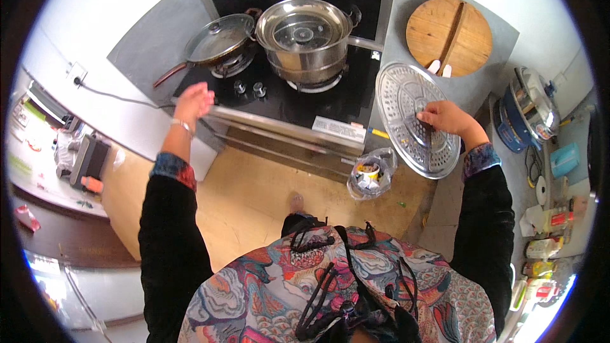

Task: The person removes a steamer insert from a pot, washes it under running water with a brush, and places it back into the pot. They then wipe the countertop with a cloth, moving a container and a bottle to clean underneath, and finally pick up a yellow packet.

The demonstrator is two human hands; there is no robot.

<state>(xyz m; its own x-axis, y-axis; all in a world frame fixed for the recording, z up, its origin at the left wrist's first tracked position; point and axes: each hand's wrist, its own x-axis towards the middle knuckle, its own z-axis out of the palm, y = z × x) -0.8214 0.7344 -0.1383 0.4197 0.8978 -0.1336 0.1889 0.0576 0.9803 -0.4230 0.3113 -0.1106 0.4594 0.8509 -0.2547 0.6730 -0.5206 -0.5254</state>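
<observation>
My right hand (443, 116) grips the middle of a round perforated metal steamer plate (405, 100). The plate is tilted on edge at the right front corner of the gas cooktop (286, 109). My left hand (194, 101) is over the cooktop's left front edge, with nothing visible in it and its fingers loosely bent. A stainless steel pot (307, 62) stands on the right burner, and a glass lid (302, 33) sits down inside its rim. On the left burner is a frying pan (181, 69) under another glass lid (221, 38).
A round wooden lid (429, 24) with a crossbar lies on the right counter. Beyond it stands a blue electric cooker (514, 119). A plastic bag of rubbish (371, 181) is below the cooktop's front edge. A black cord (114, 97) runs from the left wall socket. Bottles (543, 247) line the right counter.
</observation>
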